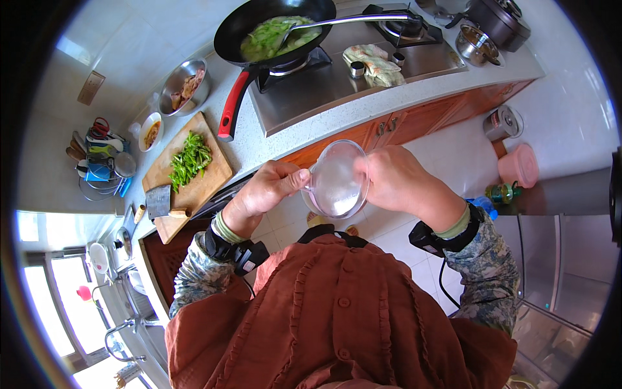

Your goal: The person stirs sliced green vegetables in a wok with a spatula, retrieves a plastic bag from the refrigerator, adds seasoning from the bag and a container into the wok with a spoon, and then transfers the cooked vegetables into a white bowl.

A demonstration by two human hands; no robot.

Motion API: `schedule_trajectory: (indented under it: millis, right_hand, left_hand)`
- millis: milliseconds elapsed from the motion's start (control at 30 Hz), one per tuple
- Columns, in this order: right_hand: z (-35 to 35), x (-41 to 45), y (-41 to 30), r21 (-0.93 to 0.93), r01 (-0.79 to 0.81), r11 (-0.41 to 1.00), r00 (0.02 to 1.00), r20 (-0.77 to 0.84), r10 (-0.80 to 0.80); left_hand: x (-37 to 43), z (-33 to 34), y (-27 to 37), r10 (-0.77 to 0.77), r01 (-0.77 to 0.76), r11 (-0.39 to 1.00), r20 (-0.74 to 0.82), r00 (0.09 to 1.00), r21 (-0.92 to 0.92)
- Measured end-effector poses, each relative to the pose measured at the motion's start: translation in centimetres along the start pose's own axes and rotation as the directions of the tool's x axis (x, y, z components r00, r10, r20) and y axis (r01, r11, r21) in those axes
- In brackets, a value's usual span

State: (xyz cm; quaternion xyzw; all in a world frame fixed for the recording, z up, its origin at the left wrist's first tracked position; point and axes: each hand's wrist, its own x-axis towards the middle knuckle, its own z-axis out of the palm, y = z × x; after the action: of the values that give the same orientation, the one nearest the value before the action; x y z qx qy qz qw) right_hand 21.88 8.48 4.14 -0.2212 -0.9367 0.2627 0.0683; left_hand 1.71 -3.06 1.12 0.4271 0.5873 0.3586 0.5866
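In front of my chest I hold a clear round container (340, 182), probably plastic, tilted so that its wide mouth shows. My left hand (265, 194) grips its left side, with the thumb lying along the edge. On the opposite side my right hand (401, 182) is closed at the rim; its fingertips are partly hidden and blurred through the clear wall. Beyond my hands a black wok (228, 41) with a red and black handle sits on the gas stove. Sliced green vegetables (267, 36) lie in it with a metal spatula (345, 20).
Left on the counter are a cutting board (214, 170) with chopped green peppers (190, 159), a cleaver (159, 202), a steel bowl of meat (187, 87) and a small white bowl (151, 131). A cloth (374, 63) lies by the stove knobs. Small steel pot (476, 46) stands right.
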Motion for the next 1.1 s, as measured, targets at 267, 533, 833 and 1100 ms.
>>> schedule_trajectory:
  millis: [267,533,833,1100]
  right_hand:
    - [0.5,1.8,1.3,0.048,-0.012,0.999,0.999,0.031,0.01]
    - [0.7,5.1,2.4,0.282,-0.089,0.955,0.993,0.096,0.064]
    - [-2.3,8.8,1.8,0.603,-0.369,0.708,0.928,0.283,0.242]
    - [-4.0,12.0,1.8,0.61,-0.451,0.652,0.888,0.379,0.259]
  left_hand:
    - [0.9,-0.6,1.8,-0.037,0.035,0.999,-0.044,0.998,-0.035]
    - [1.4,-3.3,0.8,0.041,-0.034,0.998,-0.124,0.991,0.052]
    - [0.1,-5.7,1.5,0.043,-0.108,0.95,-0.221,0.974,-0.294]
    - [0.1,-6.7,2.2,-0.012,-0.132,0.89,-0.311,0.95,-0.436]
